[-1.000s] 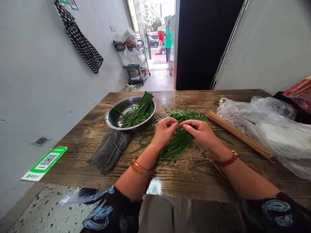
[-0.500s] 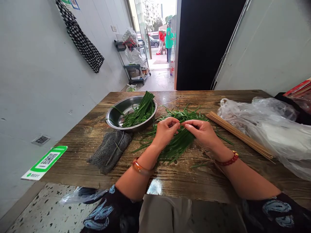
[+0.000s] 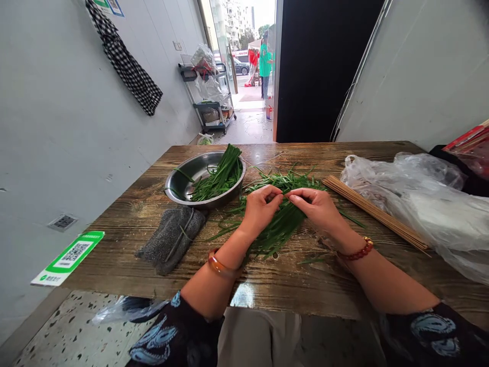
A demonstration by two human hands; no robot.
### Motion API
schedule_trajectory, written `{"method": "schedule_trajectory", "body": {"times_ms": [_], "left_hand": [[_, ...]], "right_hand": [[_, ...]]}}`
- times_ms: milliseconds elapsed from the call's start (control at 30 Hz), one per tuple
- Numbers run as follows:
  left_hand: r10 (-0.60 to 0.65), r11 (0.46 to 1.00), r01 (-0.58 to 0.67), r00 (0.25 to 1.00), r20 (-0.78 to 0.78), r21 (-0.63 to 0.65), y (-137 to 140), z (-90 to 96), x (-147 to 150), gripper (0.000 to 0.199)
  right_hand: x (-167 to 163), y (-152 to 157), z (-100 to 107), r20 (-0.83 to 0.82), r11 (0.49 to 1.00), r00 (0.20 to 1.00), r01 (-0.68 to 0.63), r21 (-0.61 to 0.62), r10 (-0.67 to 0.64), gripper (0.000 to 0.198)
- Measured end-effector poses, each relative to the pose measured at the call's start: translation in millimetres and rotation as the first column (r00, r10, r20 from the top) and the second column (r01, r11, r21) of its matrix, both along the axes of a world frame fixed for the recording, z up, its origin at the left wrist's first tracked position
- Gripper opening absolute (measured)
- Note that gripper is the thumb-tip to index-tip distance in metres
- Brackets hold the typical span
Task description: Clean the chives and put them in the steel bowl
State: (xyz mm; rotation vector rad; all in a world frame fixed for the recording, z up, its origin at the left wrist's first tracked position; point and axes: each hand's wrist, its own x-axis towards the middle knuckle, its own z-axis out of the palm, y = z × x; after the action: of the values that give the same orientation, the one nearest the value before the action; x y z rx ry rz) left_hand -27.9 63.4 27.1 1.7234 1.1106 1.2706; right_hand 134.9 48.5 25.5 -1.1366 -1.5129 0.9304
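The left hand [image 3: 262, 206] and the right hand [image 3: 315, 206] meet almost fingertip to fingertip over the middle of the wooden table [image 3: 214, 280]. On each hand, the thumb and the forefinger are pressed together, it seems on a small part of the green leaves [image 3: 282, 232]; what exactly lies between the tips is too small to tell. These leaves are in a loose pile below the hands and a little beyond them, and more leaves stand in the metal bowl [image 3: 179, 179] at the far left.

For this fine work, I judge that it is good to pinch lightly, because thin leaves can bruise or tear. The two hands should stay close, so that the piece between them does not bend away. The forearms could rest lower for steadiness. The bundle of thin sticks [image 3: 376, 215], right of the pile, is near to the right hand; its ends may be sharp, so the wrist should pass with care.
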Motion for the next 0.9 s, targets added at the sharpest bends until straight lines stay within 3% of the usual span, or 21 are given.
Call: {"method": "schedule_trajectory", "body": {"times_ms": [100, 233, 467, 900], "left_hand": [[0.021, 0.999, -0.019, 0.999, -0.047, 0.044, 0.7, -2.7, -0.1, 0.006], [0.010, 0.999, -0.009, 0.999, -0.051, 0.032, 1.2, -3.7, -0.1, 0.006], [-0.040, 0.997, 0.041, 0.999, 0.027, -0.065, 0.0, 0.0, 0.3, 0.009], [-0.032, 0.996, 0.038, 0.997, 0.072, -0.086, -1.3, 2.5, 1.5, 0.005]], "right_hand": [[0.4, 1.9, -2.6, -0.039, 1.000, 0.999, -0.015, -0.004, 0.015, 0.031], [1.3, 2.8, -4.1, -0.062, 0.997, 0.995, -0.076, 0.021, 0.077, 0.049], [2.4, 4.3, -7.2, -0.035, 0.994, 0.996, -0.085, 0.065, 0.087, 0.038], [2.5, 5.0, -8.3, -0.024, 0.996, 0.997, -0.065, 0.067, 0.067, 0.033]]}}
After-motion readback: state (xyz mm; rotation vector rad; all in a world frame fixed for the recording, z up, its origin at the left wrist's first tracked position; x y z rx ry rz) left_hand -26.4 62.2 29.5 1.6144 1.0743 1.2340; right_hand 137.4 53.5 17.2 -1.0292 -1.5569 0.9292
